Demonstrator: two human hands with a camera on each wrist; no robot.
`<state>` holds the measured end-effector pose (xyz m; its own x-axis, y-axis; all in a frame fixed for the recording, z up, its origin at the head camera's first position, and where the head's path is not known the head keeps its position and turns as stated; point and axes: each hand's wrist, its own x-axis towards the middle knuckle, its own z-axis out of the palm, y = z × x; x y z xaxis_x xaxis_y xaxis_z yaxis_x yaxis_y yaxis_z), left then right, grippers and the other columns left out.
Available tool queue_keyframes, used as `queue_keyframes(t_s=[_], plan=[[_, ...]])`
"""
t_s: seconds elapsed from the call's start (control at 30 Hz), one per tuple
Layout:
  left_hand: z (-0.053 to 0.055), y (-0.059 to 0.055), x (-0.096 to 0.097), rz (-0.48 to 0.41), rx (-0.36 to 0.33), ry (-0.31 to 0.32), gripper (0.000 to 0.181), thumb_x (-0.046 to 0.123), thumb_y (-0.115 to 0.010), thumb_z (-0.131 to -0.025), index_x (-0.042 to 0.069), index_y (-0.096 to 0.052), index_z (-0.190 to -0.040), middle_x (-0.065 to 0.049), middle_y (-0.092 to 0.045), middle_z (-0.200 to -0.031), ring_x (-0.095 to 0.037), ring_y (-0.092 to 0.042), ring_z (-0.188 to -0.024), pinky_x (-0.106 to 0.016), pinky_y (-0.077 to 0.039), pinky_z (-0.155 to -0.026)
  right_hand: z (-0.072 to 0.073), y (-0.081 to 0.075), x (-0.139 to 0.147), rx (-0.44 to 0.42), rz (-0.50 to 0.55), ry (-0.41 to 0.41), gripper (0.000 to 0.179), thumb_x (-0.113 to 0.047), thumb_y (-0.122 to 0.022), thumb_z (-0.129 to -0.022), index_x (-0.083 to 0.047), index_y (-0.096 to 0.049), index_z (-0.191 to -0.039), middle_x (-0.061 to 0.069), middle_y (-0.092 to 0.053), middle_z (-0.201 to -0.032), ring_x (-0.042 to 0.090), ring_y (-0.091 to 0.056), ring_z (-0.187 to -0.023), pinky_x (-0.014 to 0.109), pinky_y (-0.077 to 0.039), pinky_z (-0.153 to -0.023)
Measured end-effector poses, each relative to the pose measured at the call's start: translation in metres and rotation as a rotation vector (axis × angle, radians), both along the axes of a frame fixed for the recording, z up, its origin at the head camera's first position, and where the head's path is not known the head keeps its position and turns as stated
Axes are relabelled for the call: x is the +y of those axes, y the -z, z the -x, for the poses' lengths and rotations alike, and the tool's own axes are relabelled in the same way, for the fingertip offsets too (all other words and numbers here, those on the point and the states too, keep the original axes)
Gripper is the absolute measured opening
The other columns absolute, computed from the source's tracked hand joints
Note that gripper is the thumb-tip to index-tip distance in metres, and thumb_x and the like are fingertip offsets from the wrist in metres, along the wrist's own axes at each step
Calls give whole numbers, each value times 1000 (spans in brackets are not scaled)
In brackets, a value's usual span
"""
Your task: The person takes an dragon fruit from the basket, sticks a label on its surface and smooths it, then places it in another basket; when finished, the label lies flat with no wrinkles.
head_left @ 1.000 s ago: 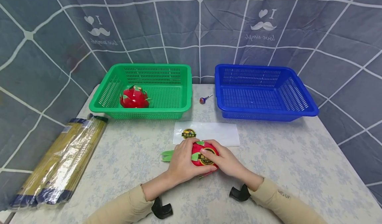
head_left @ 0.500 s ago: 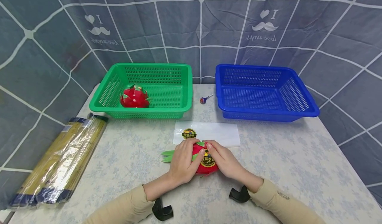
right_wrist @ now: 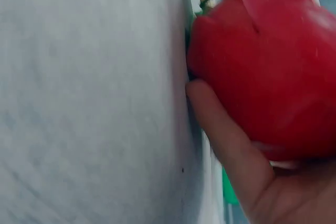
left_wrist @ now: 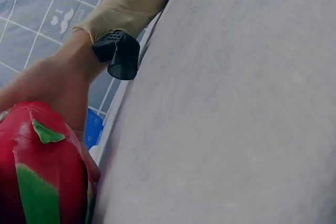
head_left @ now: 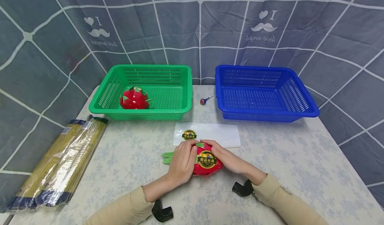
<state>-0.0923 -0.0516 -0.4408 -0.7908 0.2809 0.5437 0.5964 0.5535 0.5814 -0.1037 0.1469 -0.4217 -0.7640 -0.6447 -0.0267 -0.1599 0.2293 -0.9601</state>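
Observation:
A red dragon fruit (head_left: 196, 169) with green leaf tips lies on the table between both hands in the head view. A round black-and-gold sticker (head_left: 207, 159) sits on its upper face, fully visible. My left hand (head_left: 182, 160) grips the fruit's left side, thumb lying along it; green leaves stick out beyond that hand. My right hand (head_left: 229, 159) holds the right side, its fingers reaching over the far edge. In the right wrist view, a finger (right_wrist: 226, 135) runs along the fruit's underside near the tabletop. Beyond the fruit in the left wrist view, the right hand (left_wrist: 58, 80) shows partly.
Behind the hands lies a white sheet (head_left: 219, 135) bearing another round sticker. A green basket (head_left: 141, 113) holds one dragon fruit (head_left: 134, 99). To the right stands a blue basket (head_left: 267, 113), with a lollipop (head_left: 203, 101) between baskets. Packaged noodle-like sticks (head_left: 60, 161) lie left.
The right thumb has come off the sticker, and the right hand has shifted onto the fruit's right side. The left thumb has drawn back to the left, leaving the sticker uncovered.

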Motion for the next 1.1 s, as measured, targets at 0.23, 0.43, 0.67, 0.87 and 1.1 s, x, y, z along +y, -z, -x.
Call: queue_keyframes(t_s=[0.23, 0.43, 0.67, 0.87, 1.1], plan=[[0, -2, -3, 1, -81, 30, 39, 40, -50, -94, 7, -52, -116, -2, -60, -106, -16, -52, -97, -35, -44, -78, 10, 0, 9, -120, 23, -185, 58, -26, -51, -98, -20, -21, -147, 11, -44, -132, 25, -49, -114, 34, -45, -91], [-1, -5, -3, 9, -49, 35, 34, 32, -49, -95, 5, -53, -115, -4, -59, -108, -17, -52, -97, -37, -44, -80, 19, 1, 16, -149, 50, -266, 62, -21, -49, -99, -12, -16, -150, 17, -37, -138, 28, -44, -120, 32, -42, -96], [-2, -2, -1, 32, -1, 16, 26, 20, -42, -100, 4, -54, -115, -5, -60, -109, -19, -53, -99, -36, -43, -80, 18, -2, 19, -270, 32, -245, 64, -25, -40, -100, -9, -6, -151, 17, -16, -153, 27, -24, -135, 37, -25, -107], [-3, -2, -1, 44, -38, 5, 37, 34, -42, -99, 4, -52, -117, -6, -58, -111, -19, -52, -99, -36, -43, -80, 9, -6, 9, -202, -33, -119, 55, -31, -32, -102, -11, -17, -150, 15, -29, -147, 28, -34, -128, 46, -27, -104], [-3, -2, 1, 93, -83, -37, 80, 71, -62, -72, 7, -50, -118, 0, -56, -104, -14, -49, -92, -30, -41, -73, -1, -11, -7, -64, -59, 75, 39, -31, -38, -102, -10, -43, -135, 8, -54, -118, 20, -52, -102, 34, -43, -88]])
